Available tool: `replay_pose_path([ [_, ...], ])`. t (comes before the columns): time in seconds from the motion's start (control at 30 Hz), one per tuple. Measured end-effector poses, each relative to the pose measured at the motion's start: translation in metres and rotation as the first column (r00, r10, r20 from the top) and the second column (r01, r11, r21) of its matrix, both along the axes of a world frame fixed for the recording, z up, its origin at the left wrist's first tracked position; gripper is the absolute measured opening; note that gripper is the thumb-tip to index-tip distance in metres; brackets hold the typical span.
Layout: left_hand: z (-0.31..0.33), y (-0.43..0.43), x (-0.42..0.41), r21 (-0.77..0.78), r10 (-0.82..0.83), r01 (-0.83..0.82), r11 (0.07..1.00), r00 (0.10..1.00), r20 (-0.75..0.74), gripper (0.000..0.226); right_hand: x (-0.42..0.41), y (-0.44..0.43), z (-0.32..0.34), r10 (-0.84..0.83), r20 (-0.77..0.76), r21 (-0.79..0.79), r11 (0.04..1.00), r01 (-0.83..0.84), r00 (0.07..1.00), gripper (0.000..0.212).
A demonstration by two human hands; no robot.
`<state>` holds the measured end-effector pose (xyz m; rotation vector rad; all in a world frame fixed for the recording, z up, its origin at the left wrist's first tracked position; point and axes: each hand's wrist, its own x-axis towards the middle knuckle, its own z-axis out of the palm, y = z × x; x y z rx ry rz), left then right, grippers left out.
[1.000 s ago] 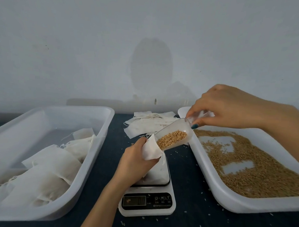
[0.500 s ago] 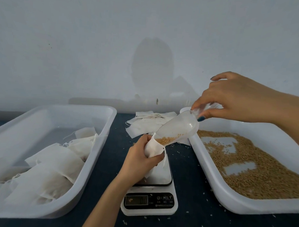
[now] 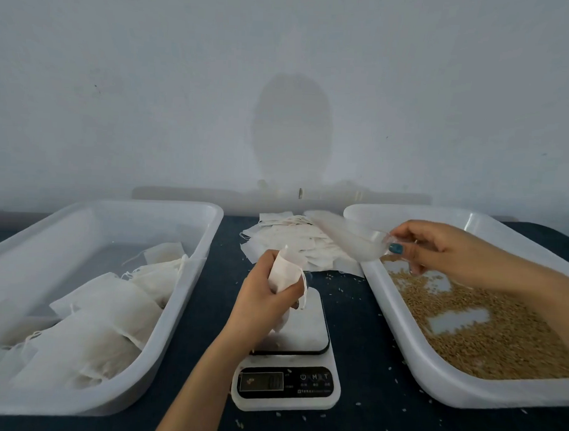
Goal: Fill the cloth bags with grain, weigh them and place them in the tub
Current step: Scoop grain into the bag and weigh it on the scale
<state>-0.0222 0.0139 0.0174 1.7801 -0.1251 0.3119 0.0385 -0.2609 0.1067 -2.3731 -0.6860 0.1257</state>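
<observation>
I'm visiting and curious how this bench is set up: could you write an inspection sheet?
Surface: dark table, scale at the centre.
Job's things: filled bags in left tub; grain in right tray; empty bags stacked behind the scale.
Clutter: loose grains scattered on table.
Grippers: left hand grips cloth bag over scale; right hand pinches clear scoop by its handle.
Cables: nothing seen.
Surroundings: plain pale wall, a shadow on it.
</observation>
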Motion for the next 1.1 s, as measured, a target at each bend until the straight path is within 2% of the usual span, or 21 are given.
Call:
replay_pose_path([
  [0.13,0.001,-0.001,-0.001,-0.039,0.022,-0.023,0.999,1.000,-0.020,0.020,0.014,-0.014,-0.019,-0.195,-0.049,-0.093,0.977,0.190,0.980,0.034],
  [0.2,0.001,-0.001,-0.001,-0.056,0.044,-0.045,0.997,0.999,-0.028,0.021,0.019,-0.021,-0.026,-0.290,-0.082,-0.225,0.937,0.266,0.953,0.029],
  [0.37,0.002,-0.001,-0.001,-0.077,0.022,-0.025,0.997,0.999,-0.037,0.023,0.016,-0.021,-0.046,-0.369,-0.282,-0.587,0.797,0.146,0.886,0.024],
  [0.43,0.002,-0.001,-0.001,-0.093,0.009,-0.012,0.996,0.999,-0.034,0.021,0.011,-0.017,-0.048,-0.367,-0.290,-0.639,0.762,0.106,0.884,0.028],
  [0.53,0.001,0.000,-0.001,-0.110,0.001,-0.005,0.994,0.999,-0.042,0.019,0.009,-0.010,-0.044,-0.380,-0.346,-0.602,0.791,0.107,0.858,0.024],
  [0.63,0.000,-0.001,0.000,-0.117,0.007,-0.015,0.993,0.998,-0.067,0.016,0.008,-0.002,-0.038,-0.346,-0.246,-0.687,0.721,0.089,0.905,0.022],
  [0.7,-0.001,-0.001,0.000,-0.108,0.019,-0.027,0.994,0.996,-0.082,0.016,0.006,0.006,-0.032,-0.284,-0.038,-0.779,0.608,0.149,0.958,0.028],
  [0.73,-0.001,0.000,0.001,-0.107,0.022,-0.031,0.994,0.996,-0.086,0.016,0.005,0.011,-0.029,-0.250,0.096,-0.780,0.582,0.228,0.964,0.021],
  [0.77,-0.002,0.000,0.001,-0.110,0.024,-0.034,0.993,0.996,-0.089,0.016,0.002,0.017,-0.026,-0.200,0.219,-0.744,0.600,0.296,0.955,0.014],
  [0.83,-0.003,0.001,0.001,-0.111,0.038,-0.048,0.993,0.995,-0.091,0.016,-0.008,0.035,-0.019,-0.142,0.370,-0.571,0.745,0.345,0.918,0.027],
  [0.9,-0.004,0.001,0.002,-0.088,0.062,-0.069,0.994,0.995,-0.081,0.017,-0.024,0.063,-0.014,-0.103,0.365,-0.367,0.898,0.245,0.925,0.039],
  [0.93,-0.004,0.001,0.002,-0.064,0.080,-0.084,0.994,0.995,-0.064,0.017,-0.033,0.078,-0.011,-0.080,0.313,-0.282,0.944,0.173,0.947,0.046],
  [1.03,-0.006,0.001,0.004,0.019,0.110,-0.110,0.994,0.994,0.012,0.025,-0.053,0.112,-0.015,-0.039,0.145,-0.184,0.981,0.066,0.989,0.072],
  [1.1,-0.007,0.000,0.005,0.037,0.110,-0.111,0.993,0.993,0.033,0.032,-0.057,0.127,-0.027,-0.060,0.200,-0.160,0.983,0.092,0.978,0.060],
])
